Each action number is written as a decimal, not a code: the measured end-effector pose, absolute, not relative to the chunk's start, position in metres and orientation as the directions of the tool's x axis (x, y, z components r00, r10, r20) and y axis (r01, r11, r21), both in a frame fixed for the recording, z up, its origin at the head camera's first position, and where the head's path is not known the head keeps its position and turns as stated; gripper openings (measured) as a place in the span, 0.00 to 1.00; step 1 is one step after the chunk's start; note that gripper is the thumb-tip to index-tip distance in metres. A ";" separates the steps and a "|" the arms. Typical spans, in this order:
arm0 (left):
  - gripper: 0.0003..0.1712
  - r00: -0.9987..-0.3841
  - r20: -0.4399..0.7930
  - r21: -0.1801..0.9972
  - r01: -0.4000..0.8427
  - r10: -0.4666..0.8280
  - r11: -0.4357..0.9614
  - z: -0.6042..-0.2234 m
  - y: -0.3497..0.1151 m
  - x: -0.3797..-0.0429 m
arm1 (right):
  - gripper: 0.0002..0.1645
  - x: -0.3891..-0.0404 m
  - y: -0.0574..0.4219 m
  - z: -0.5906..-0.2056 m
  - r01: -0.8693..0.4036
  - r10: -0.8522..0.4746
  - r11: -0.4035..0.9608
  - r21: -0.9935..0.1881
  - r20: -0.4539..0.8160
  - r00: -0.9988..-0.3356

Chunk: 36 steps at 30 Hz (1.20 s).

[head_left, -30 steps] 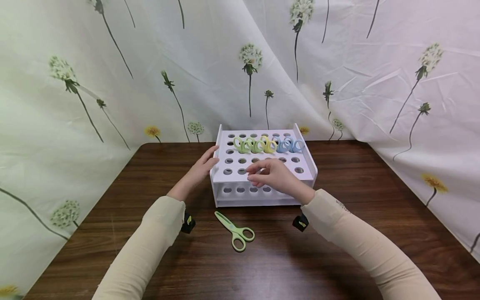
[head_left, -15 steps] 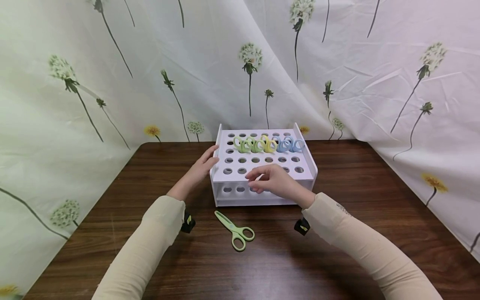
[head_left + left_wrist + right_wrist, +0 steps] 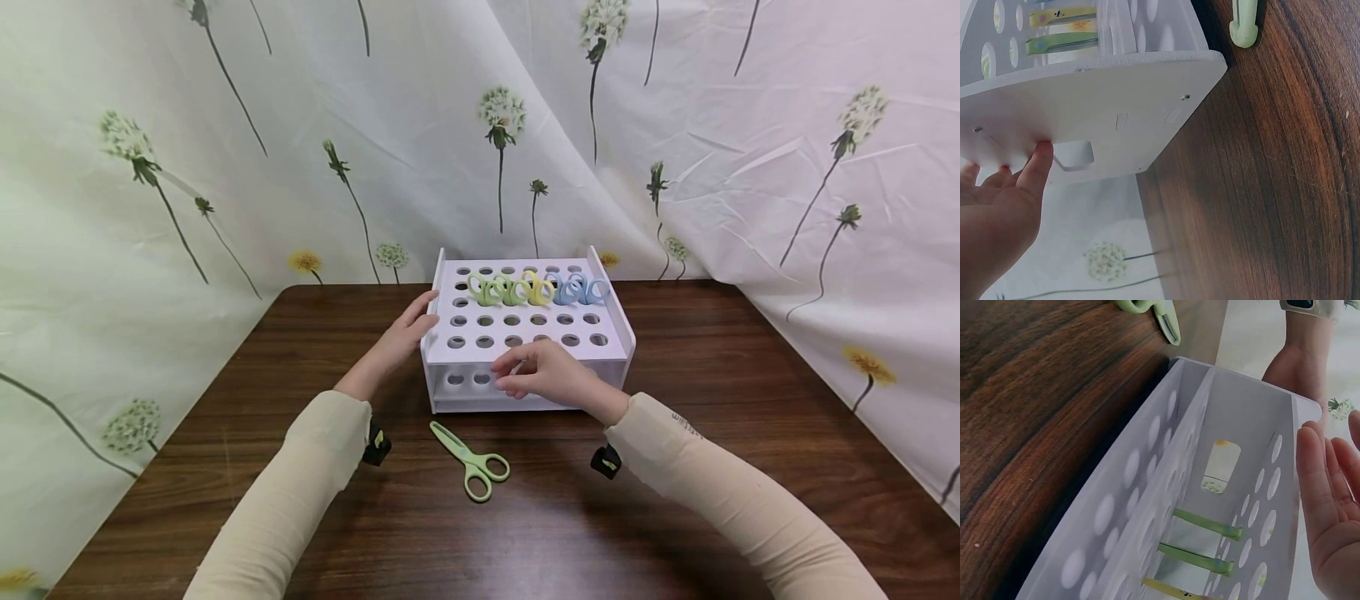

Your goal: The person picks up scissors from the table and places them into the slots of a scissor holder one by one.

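A white rack (image 3: 525, 331) with rows of round holes stands on the table. My left hand (image 3: 393, 346) rests on its left side panel, fingertips against the panel in the left wrist view. Holding nothing, my right hand (image 3: 551, 371) is at the rack's front edge with fingers loosely bent. One row holds two green scissors (image 3: 491, 300), yellow scissors (image 3: 538, 296) and two blue scissors (image 3: 588, 297), handles up. Their blades hang inside, as the green blades (image 3: 1207, 524) show in the right wrist view. Another pair of green scissors (image 3: 468, 457) lies on the table before the rack.
The dark wooden table (image 3: 360, 533) reaches back to a white curtain (image 3: 427, 167) printed with dandelions. Inside the rack is a lower shelf (image 3: 468, 392) with matching holes. Both wrists wear a small black camera (image 3: 606, 461).
My right hand has moved down and toward the rack's front edge, uncovering more holes in the front row. My left hand and the loose green scissors have not moved.
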<state>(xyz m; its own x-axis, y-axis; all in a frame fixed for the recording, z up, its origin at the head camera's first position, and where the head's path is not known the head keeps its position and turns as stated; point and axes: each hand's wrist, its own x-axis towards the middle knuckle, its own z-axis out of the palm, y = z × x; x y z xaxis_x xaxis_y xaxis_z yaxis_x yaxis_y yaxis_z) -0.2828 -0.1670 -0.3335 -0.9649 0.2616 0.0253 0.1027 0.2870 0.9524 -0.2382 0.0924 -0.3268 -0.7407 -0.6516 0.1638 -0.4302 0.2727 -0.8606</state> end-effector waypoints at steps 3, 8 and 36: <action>0.31 -0.966 0.021 0.952 0.098 0.259 0.289 -0.333 -0.167 -0.282 | 0.15 -0.237 0.092 -0.329 -0.450 -0.666 0.265 -0.853 0.175 -0.725; 0.31 -0.965 0.029 0.945 0.111 0.260 0.307 -0.332 -0.167 -0.281 | 0.14 -0.235 0.092 -0.333 -0.471 -0.681 0.248 -0.847 0.193 -0.706; 0.31 -0.957 0.048 0.954 0.129 0.285 0.271 -0.335 -0.168 -0.283 | 0.11 -0.225 0.089 -0.354 -0.492 -0.790 0.358 -0.793 0.022 -0.612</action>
